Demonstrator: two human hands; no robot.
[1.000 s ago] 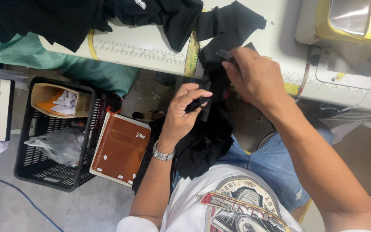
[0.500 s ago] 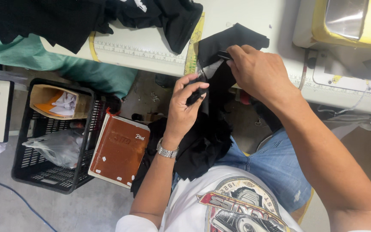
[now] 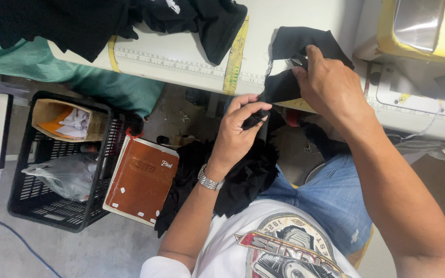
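Both hands are gripping black cloth (image 3: 289, 85) at the worktop (image 3: 181, 56) edge, upper centre: left hand (image 3: 240, 128) pinching, right hand (image 3: 330, 87) seemingly closed on it.

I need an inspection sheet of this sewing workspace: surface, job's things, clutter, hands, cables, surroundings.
Surface: pale table with printed ruler marks and yellow tape strips along its edge.
Job's things: black fabric piece at the table edge, running down to the black cloth on the lap.
Clutter: dark garments heaped on the table; green cloth hanging below.
Hands: left hand pinches the fabric below the edge; right hand presses it on the table.
Cables: blue cable on the floor.
Surroundings: black crate holding a box and a plastic bag; brown book leaning on it; sewing machine to the right.
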